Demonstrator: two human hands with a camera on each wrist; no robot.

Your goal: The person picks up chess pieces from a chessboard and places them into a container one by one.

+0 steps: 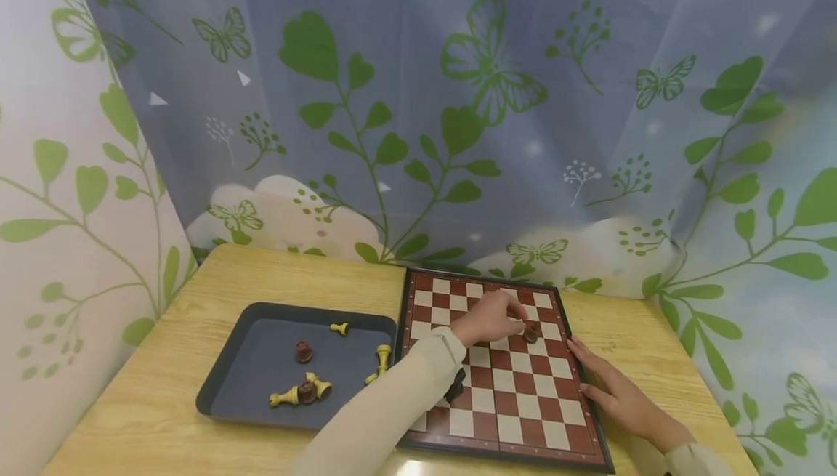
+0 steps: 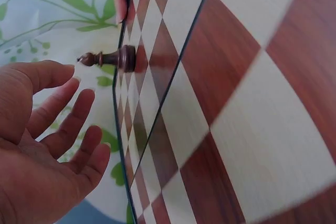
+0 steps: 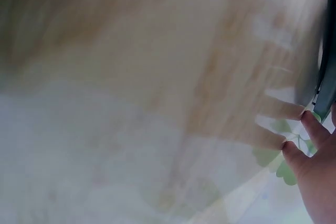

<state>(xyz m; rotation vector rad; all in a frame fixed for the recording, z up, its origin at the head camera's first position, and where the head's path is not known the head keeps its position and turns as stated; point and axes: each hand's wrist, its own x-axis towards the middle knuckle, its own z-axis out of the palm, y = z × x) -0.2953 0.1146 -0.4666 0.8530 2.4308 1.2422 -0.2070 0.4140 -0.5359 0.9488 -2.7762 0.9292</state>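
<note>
A dark brown chess bishop (image 1: 531, 332) stands upright on the red-and-white chessboard (image 1: 520, 429), toward its far right part. Just beside it hovers my left hand (image 1: 492, 316); in the left wrist view the fingers of this hand (image 2: 58, 124) are loosely bent and spread. A gap separates those fingertips from the bishop (image 2: 113, 59), and nothing is held. My right hand (image 1: 617, 397) touches the board's right edge with its fingers extended. In the right wrist view that hand (image 3: 317, 153) shows at the lower right, by the dark board edge (image 3: 326, 77).
Left of the board lies a dark grey tray (image 1: 225, 367) on the wooden table (image 1: 137, 396). Inside are several yellow and brown chess pieces, among them a brown one (image 1: 304, 351) and a small yellow one (image 1: 339, 328). A leaf-patterned curtain (image 1: 405, 62) hangs behind the table.
</note>
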